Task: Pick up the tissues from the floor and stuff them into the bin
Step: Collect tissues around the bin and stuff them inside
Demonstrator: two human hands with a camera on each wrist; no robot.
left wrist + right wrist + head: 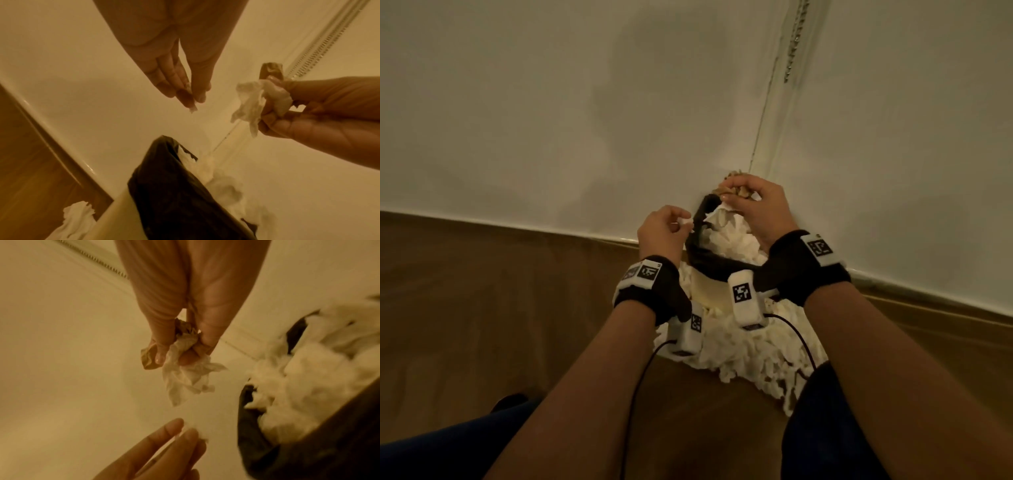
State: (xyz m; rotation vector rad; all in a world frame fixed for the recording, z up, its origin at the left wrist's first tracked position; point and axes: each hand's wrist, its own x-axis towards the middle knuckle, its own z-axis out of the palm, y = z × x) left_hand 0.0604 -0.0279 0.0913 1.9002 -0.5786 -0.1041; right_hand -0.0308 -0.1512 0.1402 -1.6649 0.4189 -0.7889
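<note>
The bin [697, 246], cream with a black liner [170, 186], stands against the wall, heaped with white tissues [732, 240]. Above its far rim my right hand [736, 196] grips a crumpled white tissue [185, 374] together with a brown paper wad [148, 360]. My left hand [683, 221] hovers just left of the bin's rim and pinches a small tissue scrap [192, 109] between thumb and fingertips. A big pile of tissues [753, 353] lies on the wooden floor in front of the bin, partly hidden by my wrists.
The white wall [551, 120] and its skirting run right behind the bin, with a corner seam [763, 113] above it. One loose tissue [76, 216] lies left of the bin's base. Bare wooden floor [482, 291] stretches to the left. My dark-clothed knees sit low in the head view.
</note>
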